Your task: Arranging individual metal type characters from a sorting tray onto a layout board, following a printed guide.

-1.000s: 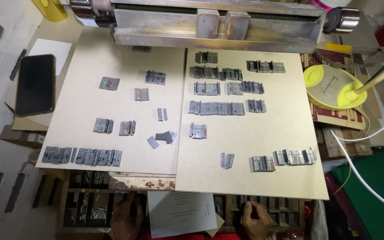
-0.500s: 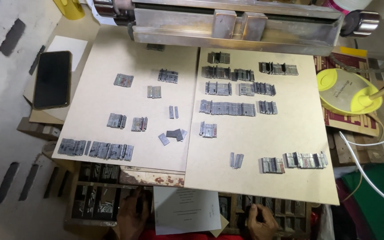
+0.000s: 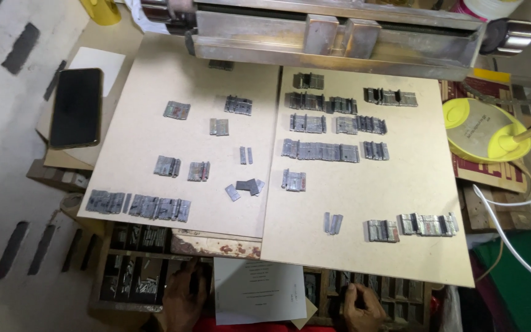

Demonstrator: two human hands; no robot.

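My left hand (image 3: 182, 296) reaches into a compartment of the wooden type case (image 3: 131, 280) at the bottom edge of the view, fingers pointing up. My right hand (image 3: 361, 308) rests curled over the case's compartments further right. What either hand holds is hidden. A white printed sheet (image 3: 259, 290) lies between them on the case. Above sit two brown boards, the left board (image 3: 155, 74) and the right board (image 3: 425, 178). Both carry small groups of grey metal type, such as a long row (image 3: 137, 205) and a middle row (image 3: 319, 150).
A metal press bar (image 3: 339, 31) spans the top. A black phone (image 3: 76, 107) lies on cardboard at the left. At the right stand a yellow round lid (image 3: 480, 129) and white cables (image 3: 511, 246), with green cloth below them.
The view has drifted a little, so the boards sit further right in frame. Both hands stay low over the type case with only small finger movements.
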